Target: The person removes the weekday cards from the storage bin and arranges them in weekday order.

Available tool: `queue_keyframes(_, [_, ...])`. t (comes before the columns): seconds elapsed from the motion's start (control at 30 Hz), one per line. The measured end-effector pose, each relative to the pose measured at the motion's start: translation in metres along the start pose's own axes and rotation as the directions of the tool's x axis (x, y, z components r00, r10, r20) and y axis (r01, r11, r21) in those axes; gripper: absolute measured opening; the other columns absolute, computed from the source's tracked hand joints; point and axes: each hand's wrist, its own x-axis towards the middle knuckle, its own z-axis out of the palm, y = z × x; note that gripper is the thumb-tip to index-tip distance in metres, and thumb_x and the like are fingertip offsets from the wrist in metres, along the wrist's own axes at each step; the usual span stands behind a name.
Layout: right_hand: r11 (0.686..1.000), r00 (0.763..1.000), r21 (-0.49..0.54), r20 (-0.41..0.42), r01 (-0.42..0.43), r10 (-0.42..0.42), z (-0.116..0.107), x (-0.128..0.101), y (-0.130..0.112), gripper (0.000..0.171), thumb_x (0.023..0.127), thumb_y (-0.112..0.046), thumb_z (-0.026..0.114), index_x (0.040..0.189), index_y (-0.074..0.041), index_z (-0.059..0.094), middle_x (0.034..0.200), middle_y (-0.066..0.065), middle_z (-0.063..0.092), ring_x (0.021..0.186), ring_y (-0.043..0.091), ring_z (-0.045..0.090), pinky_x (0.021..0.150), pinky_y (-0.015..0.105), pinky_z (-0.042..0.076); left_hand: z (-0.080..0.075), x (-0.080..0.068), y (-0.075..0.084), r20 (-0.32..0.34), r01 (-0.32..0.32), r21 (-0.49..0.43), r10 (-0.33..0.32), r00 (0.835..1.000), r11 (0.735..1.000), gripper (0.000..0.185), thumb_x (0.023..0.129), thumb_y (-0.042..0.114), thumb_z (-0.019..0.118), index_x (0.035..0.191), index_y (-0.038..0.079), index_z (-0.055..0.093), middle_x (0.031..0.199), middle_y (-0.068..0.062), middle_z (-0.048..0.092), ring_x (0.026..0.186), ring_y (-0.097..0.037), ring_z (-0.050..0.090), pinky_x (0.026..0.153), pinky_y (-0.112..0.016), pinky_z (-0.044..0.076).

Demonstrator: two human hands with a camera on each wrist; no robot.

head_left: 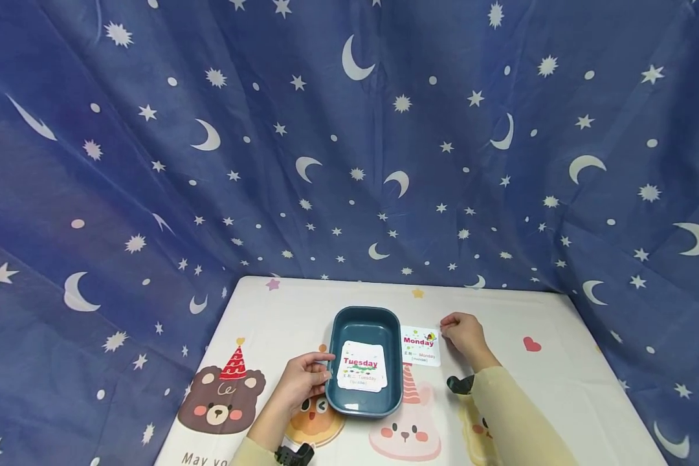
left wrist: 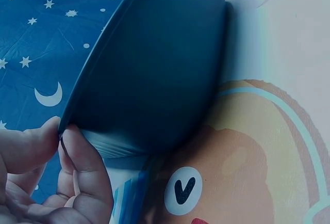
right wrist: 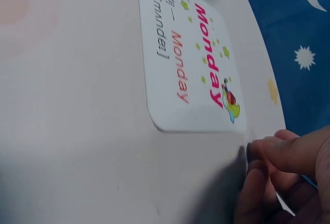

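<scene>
We find the left hand pinching the left rim of the blue tray, thumb above, fingers beneath. A Tuesday card lies inside the tray. The Monday card lies flat on the table, just right of the tray. The right hand rests beside that card's far right corner, fingers curled; we cannot tell whether it grips anything.
</scene>
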Motion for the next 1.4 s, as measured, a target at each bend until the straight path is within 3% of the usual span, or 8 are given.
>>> queue_keyframes(0.43, [0.999, 1.0, 0.037, -0.013, -0.003, 0.003, -0.022, 0.0, 0.019, 0.02, 0.095, -0.006, 0.074, 0.115, -0.001, 0.074, 0.094, 0.007, 0.072, 0.078, 0.018, 0.061, 0.062, 0.027, 0.054, 0.003, -0.001, -0.001, 0.008, 0.002, 0.008, -0.002, 1.0, 1.0, 0.042, 0.095, -0.008, 0.072, 0.136, -0.003, 0.069, 0.087, 0.0, 0.061, 0.065, -0.01, 0.059, 0.061, -0.021, 0.058])
queue_keyframes(0.77, [0.997, 1.0, 0.07, 0.008, 0.015, -0.016, -0.031, -0.001, 0.008, 0.025, 0.098, -0.007, 0.072, 0.122, 0.0, 0.072, 0.096, 0.008, 0.072, 0.079, 0.024, 0.065, 0.063, 0.033, 0.057, 0.002, -0.001, -0.001, 0.006, 0.006, -0.001, -0.006, 1.0, 1.0, 0.042, 0.096, -0.007, 0.071, 0.137, -0.001, 0.069, 0.089, -0.001, 0.06, 0.065, -0.01, 0.058, 0.061, -0.022, 0.058])
queue_keyframes(1.0, [0.988, 0.992, 0.083, 0.008, 0.127, -0.128, -0.024, -0.009, -0.011, 0.028, 0.096, -0.005, 0.072, 0.123, 0.004, 0.071, 0.1, 0.014, 0.074, 0.086, 0.033, 0.069, 0.062, 0.035, 0.059, 0.001, 0.0, -0.002, 0.002, -0.008, -0.012, 0.008, 1.0, 1.0, 0.042, 0.096, -0.008, 0.07, 0.137, -0.001, 0.069, 0.09, -0.001, 0.057, 0.065, -0.011, 0.056, 0.059, -0.023, 0.058])
queue_keyframes(1.23, [0.974, 0.976, 0.08, 0.047, 0.21, -0.214, -0.013, -0.016, -0.03, 0.032, 0.096, 0.0, 0.071, 0.127, 0.003, 0.07, 0.109, 0.015, 0.075, 0.09, 0.023, 0.071, 0.066, 0.033, 0.061, 0.003, -0.001, 0.0, 0.0, -0.014, -0.006, 0.014, 1.0, 1.0, 0.042, 0.095, -0.009, 0.07, 0.136, -0.002, 0.069, 0.091, -0.002, 0.057, 0.067, -0.011, 0.056, 0.06, -0.023, 0.058])
queue_keyframes(1.4, [0.957, 0.956, 0.117, 0.091, 0.266, -0.277, -0.006, -0.023, -0.043, 0.035, 0.095, 0.0, 0.073, 0.13, 0.002, 0.069, 0.114, 0.018, 0.075, 0.086, 0.016, 0.069, 0.074, 0.043, 0.065, 0.003, -0.001, 0.001, -0.002, -0.01, -0.004, 0.01, 1.0, 1.0, 0.044, 0.094, -0.009, 0.069, 0.138, -0.005, 0.067, 0.09, -0.002, 0.057, 0.067, -0.011, 0.057, 0.059, -0.023, 0.057])
